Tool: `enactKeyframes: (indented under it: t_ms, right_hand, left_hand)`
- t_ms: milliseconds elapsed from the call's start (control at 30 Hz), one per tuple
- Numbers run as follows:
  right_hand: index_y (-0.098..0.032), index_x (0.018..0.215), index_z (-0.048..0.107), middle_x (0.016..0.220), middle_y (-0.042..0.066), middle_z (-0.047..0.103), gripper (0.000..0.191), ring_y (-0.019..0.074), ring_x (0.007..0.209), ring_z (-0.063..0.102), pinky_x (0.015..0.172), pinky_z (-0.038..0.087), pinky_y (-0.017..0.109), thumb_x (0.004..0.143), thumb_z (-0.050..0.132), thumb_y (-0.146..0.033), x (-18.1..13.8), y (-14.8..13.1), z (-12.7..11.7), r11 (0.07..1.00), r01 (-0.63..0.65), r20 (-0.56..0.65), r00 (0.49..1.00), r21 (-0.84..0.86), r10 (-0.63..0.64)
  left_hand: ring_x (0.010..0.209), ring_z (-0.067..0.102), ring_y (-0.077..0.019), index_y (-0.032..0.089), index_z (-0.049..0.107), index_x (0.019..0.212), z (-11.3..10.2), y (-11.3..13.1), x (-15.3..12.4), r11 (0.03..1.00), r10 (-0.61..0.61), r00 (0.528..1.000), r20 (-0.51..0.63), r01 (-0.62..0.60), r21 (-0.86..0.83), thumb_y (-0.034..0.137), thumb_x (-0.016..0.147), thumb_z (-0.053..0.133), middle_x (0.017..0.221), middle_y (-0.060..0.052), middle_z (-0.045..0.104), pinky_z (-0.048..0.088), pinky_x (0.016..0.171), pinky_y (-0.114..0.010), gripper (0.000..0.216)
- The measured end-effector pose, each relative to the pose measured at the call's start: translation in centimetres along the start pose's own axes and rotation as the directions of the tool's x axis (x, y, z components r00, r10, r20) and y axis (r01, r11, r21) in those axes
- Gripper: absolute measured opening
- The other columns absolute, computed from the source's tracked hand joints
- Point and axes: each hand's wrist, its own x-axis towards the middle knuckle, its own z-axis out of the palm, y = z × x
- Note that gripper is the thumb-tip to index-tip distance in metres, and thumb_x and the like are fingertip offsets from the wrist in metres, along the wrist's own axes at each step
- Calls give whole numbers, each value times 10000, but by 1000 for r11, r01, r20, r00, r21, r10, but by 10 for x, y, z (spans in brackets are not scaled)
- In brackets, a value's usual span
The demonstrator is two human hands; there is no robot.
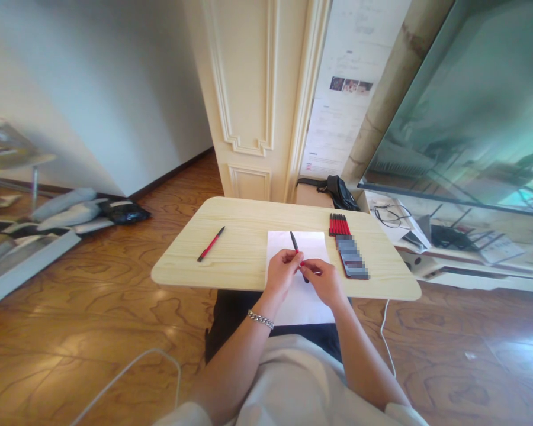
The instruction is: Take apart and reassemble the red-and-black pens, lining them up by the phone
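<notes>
Both hands meet over a white sheet of paper (299,307) at the table's near edge. My left hand (284,269) is closed on a red and black pen (295,241), whose black end points away from me. Fingertips of my right hand (323,279) pinch the same pen lower down, near its other black end. Part of the barrel is hidden by the fingers. Another red and black pen (211,244) lies slanted on the left of the table. To the right, a row of several such pens (339,225) lies side by side above a phone (352,258) with a blurred-out screen.
The small pale wooden table (244,216) has rounded corners. Behind it are a cream panelled door (244,77) and a black bag (340,192). A low white cabinet (462,266) stands at right below a large dark screen (466,106). White cables (384,331) hang down.
</notes>
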Motion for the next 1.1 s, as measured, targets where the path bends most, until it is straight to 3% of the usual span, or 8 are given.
enactKeyframes:
  t_ms: [133, 267, 367, 467, 533, 633, 767, 1100]
  right_hand:
    - [-202, 991, 679, 862, 55, 712, 312, 180, 713, 642, 634, 495, 290, 796, 598, -432, 0, -3, -2, 999, 26, 8, 1000, -44, -26]
    - [-185, 1004, 678, 804, 54, 713, 350, 177, 680, 640, 610, 492, 278, 770, 618, -438, 25, 12, -31, 997, 22, -76, 997, -71, -27]
    - [-140, 1032, 670, 811, 80, 716, 431, 185, 671, 642, 580, 489, 272, 733, 642, -449, 67, 38, -73, 997, -41, -250, 968, -68, 23]
    - [-106, 1033, 673, 840, 96, 718, 413, 178, 645, 639, 552, 479, 261, 751, 606, -399, 111, 67, -119, 961, -191, -357, 928, -199, 110]
    - [-112, 985, 700, 798, 88, 719, 351, 178, 645, 643, 558, 470, 255, 753, 598, -355, 132, 83, -145, 895, -308, -399, 902, -322, 166]
    - [-125, 838, 741, 694, 88, 706, 246, 202, 656, 644, 590, 460, 269, 694, 655, -305, 149, 99, -169, 834, -384, -435, 878, -395, 198]
    - [-123, 778, 755, 641, 104, 694, 201, 218, 681, 647, 641, 450, 283, 673, 675, -274, 160, 109, -178, 767, -432, -435, 873, -474, 223]
    - [-162, 909, 761, 773, 101, 729, 267, 221, 780, 660, 671, 436, 270, 727, 658, -327, 171, 111, -177, 716, -417, -400, 893, -559, 208]
  left_hand:
    - [622, 583, -120, 155, 637, 821, 2, 1, 0, 992, 54, 999, 10, -54, 111, 459, 740, 672, 740, -40, 665, 439, 574, -240, 316]
    - [720, 624, -156, 175, 663, 919, -6, 4, 3, 926, 132, 988, 82, -153, 345, 431, 749, 666, 821, -52, 688, 481, 661, -276, 307]
    - [760, 620, -163, 195, 670, 929, -18, 3, 5, 757, 216, 964, 153, -265, 597, 352, 752, 675, 898, -51, 688, 481, 744, -309, 237]
    - [863, 606, -198, 203, 678, 931, -27, -2, 5, 548, 252, 931, 263, -361, 754, 252, 744, 678, 919, -54, 682, 453, 836, -353, 194]
    - [909, 595, -211, 201, 680, 913, -30, -6, 5, 468, 248, 921, 299, -384, 796, 211, 746, 669, 934, -56, 681, 438, 876, -368, 168]
    - [947, 582, -219, 195, 675, 933, -30, -10, 7, 413, 257, 909, 329, -411, 812, 197, 770, 638, 966, -57, 677, 429, 901, -371, 167]
    - [941, 580, -234, 197, 675, 938, -29, -11, 13, 393, 235, 908, 347, -415, 820, 221, 775, 631, 971, -60, 680, 430, 895, -379, 171]
    - [949, 587, -240, 202, 682, 939, -27, -11, 24, 374, 202, 917, 345, -398, 838, 220, 770, 632, 981, -67, 684, 422, 893, -376, 177]
